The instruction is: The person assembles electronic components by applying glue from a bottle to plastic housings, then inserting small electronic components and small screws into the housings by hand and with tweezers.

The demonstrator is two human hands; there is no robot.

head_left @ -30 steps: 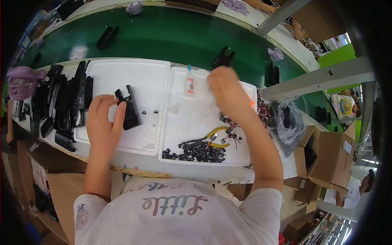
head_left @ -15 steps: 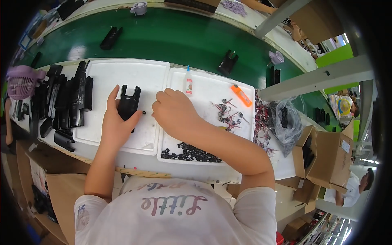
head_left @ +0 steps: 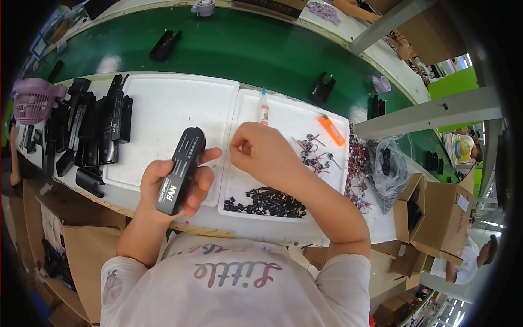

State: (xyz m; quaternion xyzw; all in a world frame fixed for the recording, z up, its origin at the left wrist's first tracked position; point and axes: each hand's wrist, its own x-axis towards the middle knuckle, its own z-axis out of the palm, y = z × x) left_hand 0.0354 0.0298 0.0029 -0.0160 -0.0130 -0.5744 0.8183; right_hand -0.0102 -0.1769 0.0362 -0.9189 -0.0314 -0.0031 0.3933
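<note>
My left hand (head_left: 151, 192) is wrapped round a long black plastic fan housing (head_left: 182, 170), lifted and tilted above the left white foam tray (head_left: 169, 106). Its printed smooth side faces up. Over the right foam tray (head_left: 226, 180), my right hand (head_left: 267, 150) has its fingers curled into a pinch; anything between them is too small to make out. Beyond that hand lies a white bottle with a blue tip (head_left: 264, 110). Small black plastic parts (head_left: 264, 203) are heaped at the tray's near edge. Small wired components (head_left: 313, 153) lie to the right, below an orange cutter (head_left: 332, 130).
Several black housings (head_left: 90, 122) are stacked at the left beside a purple fan head (head_left: 34, 102). A green conveyor belt (head_left: 234, 52) runs behind the trays, carrying more housings. At the right are a clear plastic bag (head_left: 384, 171), cardboard boxes (head_left: 444, 218) and a slanting metal beam (head_left: 430, 114).
My left hand has raised the housing, brought it nearer and turned it over, from the notched end to the printed side. My right hand remains curled, its wrist turned. The view has shifted slightly.
</note>
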